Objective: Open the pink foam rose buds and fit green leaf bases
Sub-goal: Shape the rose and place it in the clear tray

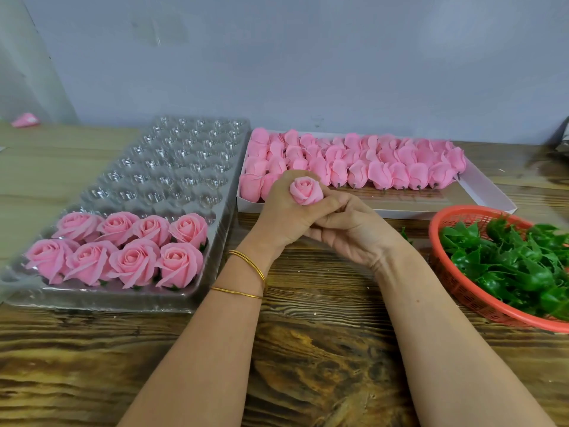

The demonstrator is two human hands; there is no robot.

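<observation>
Along the left of the wooden table (308,349) lies a clear blister tray (172,155), with eight finished roses (123,251) seated in its two nearest rows, opened out and with green showing under a few; the cups behind them hold nothing

Just right of the tray, the left hand (283,211) is curled round a rose bud (306,190), holding it above the table with its face turned up towards the camera. Its petals look only partly spread. The right hand (348,229) closes in from the right, thumb laid against the bud's lower side and fingers tucked beneath, so both hands grip the same flower. The bud's long axis runs down into the fingers, and its underside is hidden, so whether a base is already on cannot be told

Behind the hands, a white box (480,192) holds rows of closed buds (378,161) lying on their sides, stub ends towards the person. Furthest right, a red basket (452,282) is heaped with green leaf bases (508,263). It sits well to the right of the grip and nearer the right hand, so that hand would likely fetch a base while the left keeps the bud
</observation>
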